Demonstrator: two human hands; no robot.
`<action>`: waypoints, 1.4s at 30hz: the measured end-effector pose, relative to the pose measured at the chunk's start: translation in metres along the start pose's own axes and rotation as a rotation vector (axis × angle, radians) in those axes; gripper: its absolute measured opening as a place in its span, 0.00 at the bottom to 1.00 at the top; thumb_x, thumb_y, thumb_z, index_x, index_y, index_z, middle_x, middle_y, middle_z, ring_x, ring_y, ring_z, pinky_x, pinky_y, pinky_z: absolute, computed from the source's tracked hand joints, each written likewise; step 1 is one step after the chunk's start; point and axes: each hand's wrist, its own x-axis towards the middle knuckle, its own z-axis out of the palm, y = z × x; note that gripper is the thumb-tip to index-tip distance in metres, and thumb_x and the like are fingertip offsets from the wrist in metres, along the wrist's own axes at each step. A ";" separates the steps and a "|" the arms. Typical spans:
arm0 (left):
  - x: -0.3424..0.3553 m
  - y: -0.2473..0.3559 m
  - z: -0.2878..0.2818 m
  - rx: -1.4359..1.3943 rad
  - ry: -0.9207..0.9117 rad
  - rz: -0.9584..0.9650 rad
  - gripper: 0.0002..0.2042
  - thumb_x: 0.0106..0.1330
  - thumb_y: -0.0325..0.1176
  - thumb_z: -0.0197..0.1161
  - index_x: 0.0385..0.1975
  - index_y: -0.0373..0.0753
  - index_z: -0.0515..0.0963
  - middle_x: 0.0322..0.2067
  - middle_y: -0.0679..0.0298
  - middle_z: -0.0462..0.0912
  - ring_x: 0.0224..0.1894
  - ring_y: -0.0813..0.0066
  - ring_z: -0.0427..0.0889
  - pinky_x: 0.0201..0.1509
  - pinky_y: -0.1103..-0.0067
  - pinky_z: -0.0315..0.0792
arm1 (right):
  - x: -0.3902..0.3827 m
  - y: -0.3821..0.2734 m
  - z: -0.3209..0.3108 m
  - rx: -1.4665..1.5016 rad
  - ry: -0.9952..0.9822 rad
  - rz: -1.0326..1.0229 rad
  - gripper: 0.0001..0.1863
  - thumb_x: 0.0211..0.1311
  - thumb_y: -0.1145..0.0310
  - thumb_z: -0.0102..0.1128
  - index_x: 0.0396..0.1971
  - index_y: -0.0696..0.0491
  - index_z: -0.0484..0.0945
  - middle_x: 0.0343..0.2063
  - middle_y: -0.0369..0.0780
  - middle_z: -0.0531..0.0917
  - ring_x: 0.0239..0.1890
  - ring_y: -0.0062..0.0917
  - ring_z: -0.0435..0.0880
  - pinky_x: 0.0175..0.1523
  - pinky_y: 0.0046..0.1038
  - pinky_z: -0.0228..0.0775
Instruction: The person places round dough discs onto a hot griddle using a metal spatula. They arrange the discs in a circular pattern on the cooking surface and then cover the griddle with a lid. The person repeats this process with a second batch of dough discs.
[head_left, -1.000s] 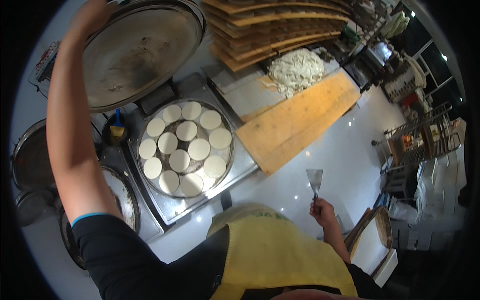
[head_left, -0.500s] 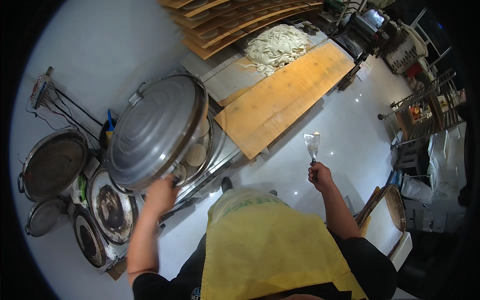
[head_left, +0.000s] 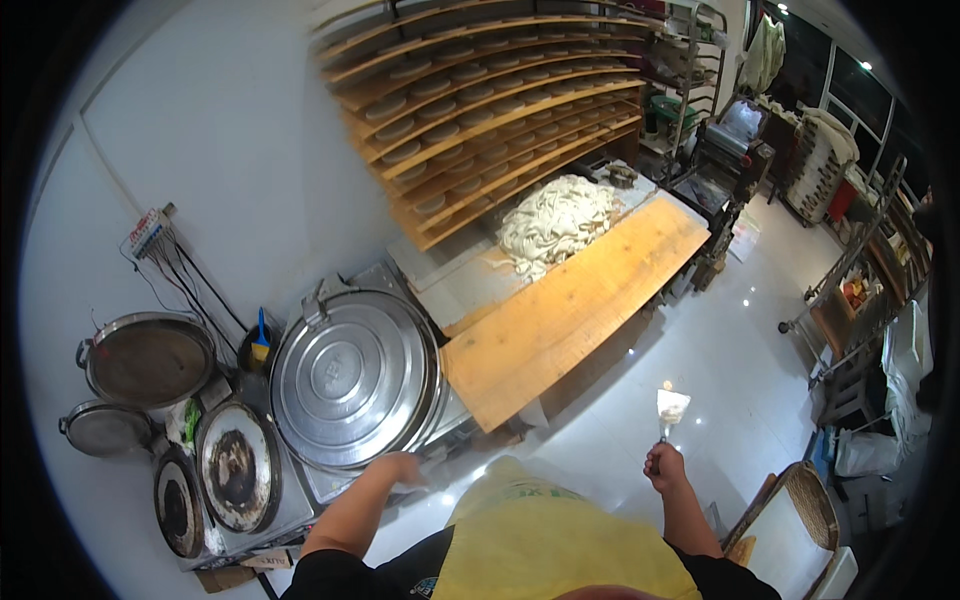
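A round silver metal lid (head_left: 345, 375) lies flat over the griddle pan on my left, hiding what is inside. My left hand (head_left: 400, 468) is just off the lid's near edge, smeared by motion, so its fingers cannot be made out. Out to the right, my right hand (head_left: 664, 467) is closed round the dark handle of a metal scraper (head_left: 672, 405), its wide blade pointing up and away from me over the floor.
A wooden board (head_left: 575, 315) lies along the worktable beside a heap of pale dough strips (head_left: 560, 222). Behind it stand wooden shelves (head_left: 500, 100) of round dough pieces. Blackened griddles (head_left: 238, 468) are at the left; a wheeled rack (head_left: 850, 270) and a woven basket (head_left: 808, 500) stand right.
The tilted lid has come down over the pan, covering the round dough pieces. My left hand has let go of it and moved right. The view has swung upward; the scraper stays in my right hand.
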 end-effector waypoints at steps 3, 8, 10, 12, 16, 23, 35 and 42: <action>0.003 -0.005 -0.092 -0.089 0.154 0.343 0.27 0.66 0.57 0.61 0.43 0.34 0.80 0.42 0.49 0.85 0.46 0.58 0.83 0.49 0.66 0.72 | 0.024 -0.007 0.007 0.120 0.061 0.043 0.09 0.59 0.65 0.58 0.22 0.47 0.69 0.16 0.33 0.70 0.18 0.22 0.69 0.24 0.26 0.61; -0.060 0.044 -0.382 -0.234 0.517 0.429 0.31 0.70 0.55 0.59 0.63 0.36 0.71 0.63 0.53 0.74 0.67 0.61 0.69 0.71 0.68 0.62 | 0.055 -0.051 0.024 0.094 0.064 -0.146 0.17 0.65 0.54 0.63 0.23 0.45 0.68 0.16 0.31 0.70 0.17 0.20 0.69 0.22 0.23 0.60; -0.064 0.052 -0.480 -0.632 0.757 0.717 0.25 0.71 0.49 0.62 0.60 0.38 0.73 0.52 0.64 0.79 0.57 0.73 0.75 0.65 0.74 0.67 | 0.060 -0.079 0.027 0.118 0.090 -0.219 0.18 0.67 0.52 0.63 0.23 0.45 0.69 0.16 0.31 0.70 0.17 0.20 0.69 0.21 0.23 0.61; -0.097 0.100 -0.576 -0.970 0.776 1.065 0.27 0.71 0.43 0.64 0.64 0.36 0.67 0.52 0.63 0.78 0.55 0.71 0.77 0.62 0.75 0.71 | 0.061 -0.115 0.014 0.141 0.121 -0.289 0.18 0.68 0.52 0.61 0.24 0.46 0.69 0.17 0.32 0.72 0.18 0.20 0.71 0.21 0.23 0.64; -0.119 0.136 -0.761 -1.087 1.167 1.328 0.24 0.71 0.40 0.62 0.59 0.31 0.68 0.54 0.54 0.79 0.59 0.65 0.78 0.64 0.73 0.72 | 0.060 -0.171 -0.002 0.139 0.232 -0.352 0.18 0.67 0.52 0.63 0.25 0.48 0.71 0.19 0.32 0.74 0.19 0.19 0.73 0.22 0.21 0.65; -0.138 0.161 -0.979 -1.876 1.195 1.436 0.28 0.74 0.39 0.53 0.68 0.29 0.58 0.68 0.41 0.59 0.70 0.48 0.62 0.74 0.65 0.61 | 0.049 -0.216 0.001 0.297 0.430 -0.446 0.16 0.69 0.52 0.61 0.31 0.50 0.76 0.22 0.32 0.78 0.21 0.18 0.77 0.25 0.19 0.70; -0.075 0.128 -1.063 -1.925 1.233 1.438 0.32 0.78 0.44 0.46 0.70 0.28 0.47 0.60 0.30 0.66 0.59 0.39 0.74 0.59 0.58 0.79 | 0.102 -0.207 -0.037 0.495 0.436 -0.325 0.14 0.70 0.55 0.59 0.33 0.51 0.77 0.21 0.34 0.78 0.21 0.20 0.77 0.25 0.21 0.71; -0.113 0.097 -1.083 -2.156 1.572 1.307 0.18 0.69 0.21 0.52 0.56 0.19 0.64 0.54 0.37 0.70 0.48 0.42 0.82 0.46 0.60 0.88 | 0.155 -0.277 -0.031 0.363 0.271 -0.409 0.22 0.70 0.54 0.59 0.18 0.49 0.70 0.22 0.36 0.78 0.22 0.22 0.77 0.26 0.24 0.70</action>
